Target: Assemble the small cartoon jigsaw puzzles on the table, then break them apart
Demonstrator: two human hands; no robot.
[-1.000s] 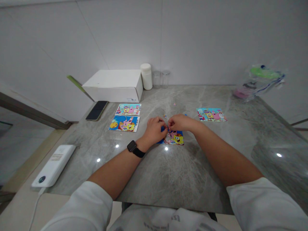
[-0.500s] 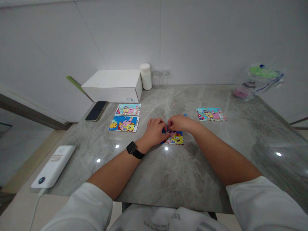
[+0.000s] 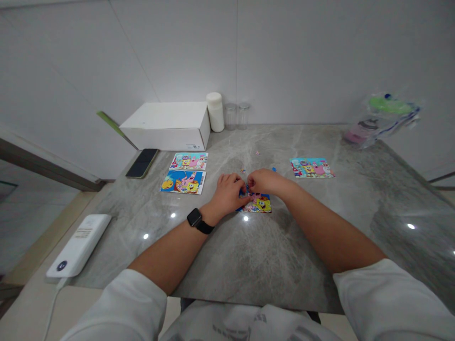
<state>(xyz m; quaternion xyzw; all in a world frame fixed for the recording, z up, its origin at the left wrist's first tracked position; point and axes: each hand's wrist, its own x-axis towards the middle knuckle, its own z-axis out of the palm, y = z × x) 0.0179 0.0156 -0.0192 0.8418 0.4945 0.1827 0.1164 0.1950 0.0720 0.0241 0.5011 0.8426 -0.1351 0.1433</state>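
A small jigsaw puzzle (image 3: pixel 262 203) with a yellow cartoon character on blue lies on the grey table in front of me. My left hand (image 3: pixel 231 192) rests at its left side, fingers bent and apart, thumb touching the puzzle's surface. Over the upper edge, my right hand (image 3: pixel 263 182) is closed in a pinch around what looks like a puzzle piece, mostly hidden by the fingers. Both hands cover the puzzle's upper left part. Loose pieces lie beyond the hands: a multicoloured piece (image 3: pixel 242 170), a blue piece (image 3: pixel 274 169) and a pinkish piece (image 3: pixel 258 153).
Two picture cards, an upper card (image 3: pixel 189 161) and a blue card (image 3: pixel 183 182), lie left; another card (image 3: pixel 312 168) lies right. Around them are a phone (image 3: pixel 142 163), white box (image 3: pixel 165 121), white bottle (image 3: pixel 215 112), glass jars (image 3: pixel 237 117), plastic bag (image 3: pixel 378 121) and power bank (image 3: pixel 78 245).
My right hand has shifted very slightly, and more of the blue loose piece shows beyond it. The left hand and the puzzle stay in place.
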